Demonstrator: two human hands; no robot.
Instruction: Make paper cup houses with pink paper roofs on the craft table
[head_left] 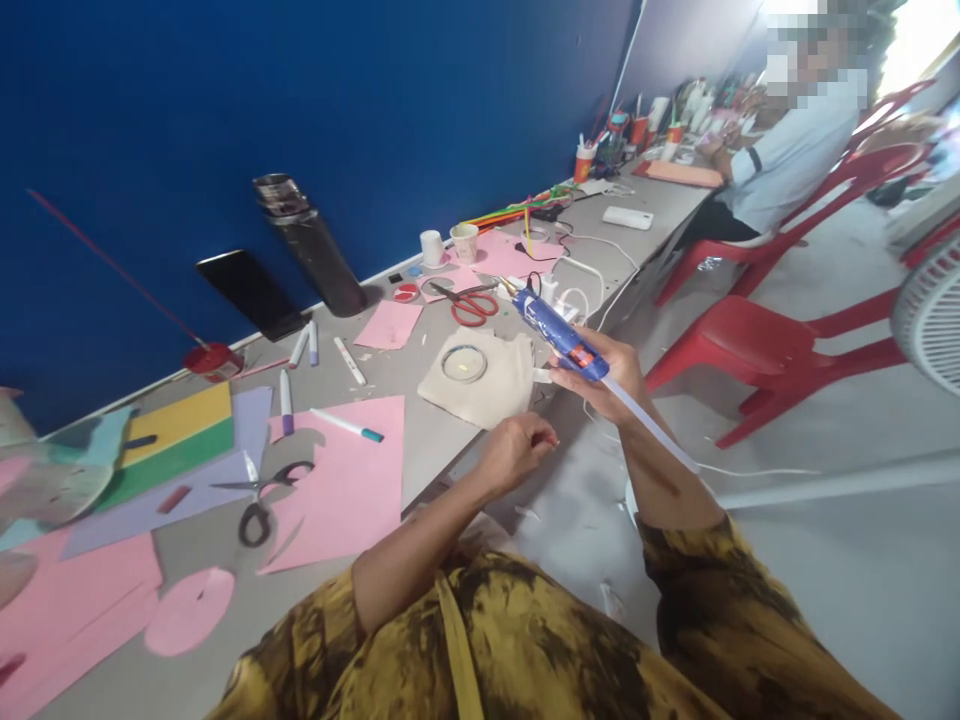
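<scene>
My right hand [619, 385], out over the table edge, is closed around a blue hot glue gun [555, 330]. A whitish glue stick [649, 425] pokes from its rear, and its nozzle points up and left. Lower and to the left, my left hand [516, 455] has its fingers curled in; whether anything small is pinched there I cannot make out. Just beyond it lies a folded cream cloth [506, 380] with a thin bangle-like ring [463, 378] on top. Red-handled scissors [472, 308] rest behind the cloth.
Pink paper [352, 480], dark-handled scissors [259, 490] and several markers [349, 360] cover the table's left part. A dark bottle [319, 250] and a phone [251, 295] are along the blue wall. White cables [600, 270], red chairs [765, 345], a fan [934, 310] and a seated person [795, 160] are rightward.
</scene>
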